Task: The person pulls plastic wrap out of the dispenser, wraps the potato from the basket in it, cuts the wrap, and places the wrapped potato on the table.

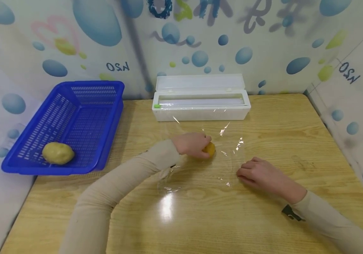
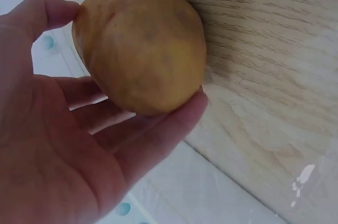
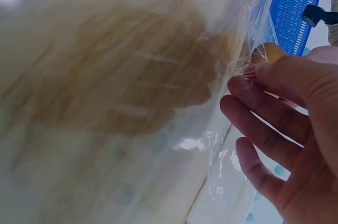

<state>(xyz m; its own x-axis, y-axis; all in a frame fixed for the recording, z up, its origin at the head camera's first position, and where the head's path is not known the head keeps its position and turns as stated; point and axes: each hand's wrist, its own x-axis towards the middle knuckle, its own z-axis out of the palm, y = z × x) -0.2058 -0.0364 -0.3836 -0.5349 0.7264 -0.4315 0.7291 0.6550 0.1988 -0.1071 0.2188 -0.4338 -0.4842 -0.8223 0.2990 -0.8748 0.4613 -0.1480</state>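
My left hand (image 1: pixel 193 145) grips a round yellow-brown potato (image 2: pixel 142 49) between thumb and fingers, over a sheet of clear cling film (image 1: pixel 222 153). Most of the potato is covered by the hand in the head view. To the right, my right hand (image 1: pixel 264 175) pinches the film's edge between thumb and forefinger, the other fingers loosely bent. Crinkles in the film (image 3: pixel 216 155) shine beside those fingertips in the right wrist view. A paler potato (image 1: pixel 58 153) lies in the near end of the blue basket (image 1: pixel 111 141).
At the back of the wooden table (image 1: pixel 232 218) stands a white cling film dispenser (image 1: pixel 200 114), its lid raised, with a roll inside and a green piece at its left end. Behind it is a wall (image 1: pixel 197 42) patterned with blue drops.
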